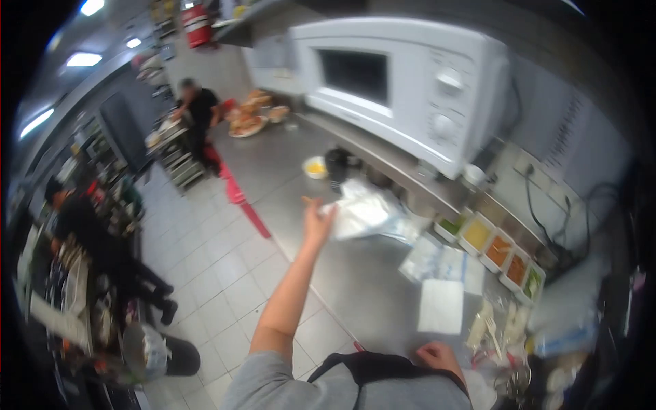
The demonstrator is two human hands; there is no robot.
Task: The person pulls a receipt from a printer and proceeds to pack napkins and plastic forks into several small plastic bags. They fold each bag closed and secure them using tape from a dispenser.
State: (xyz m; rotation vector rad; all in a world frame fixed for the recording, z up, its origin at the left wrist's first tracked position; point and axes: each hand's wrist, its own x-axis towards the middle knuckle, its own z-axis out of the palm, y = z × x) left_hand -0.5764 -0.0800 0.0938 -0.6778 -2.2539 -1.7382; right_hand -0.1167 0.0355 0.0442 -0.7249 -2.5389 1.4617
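Note:
My left hand (318,222) reaches out over the steel counter (355,287), its thumb and a finger apart, at the left edge of a white paper or plastic bundle (361,210). Whether it grips the bundle is unclear. Close to my body at the counter's near edge is my right hand (439,358), its fingers curled, with nothing visible in them. Beyond that hand lies a white napkin (441,306), partly over clear plastic packets (465,268). Past the bundle stand a small bowl with yellow contents (315,167) and a dark container (336,166).
A white microwave (410,89) sits on a shelf above the counter. Food trays (499,249) line the right side, near wrapped utensils (493,335). Food plates (247,125) stand at the far end. Two people work at left, near a grey bin (181,355).

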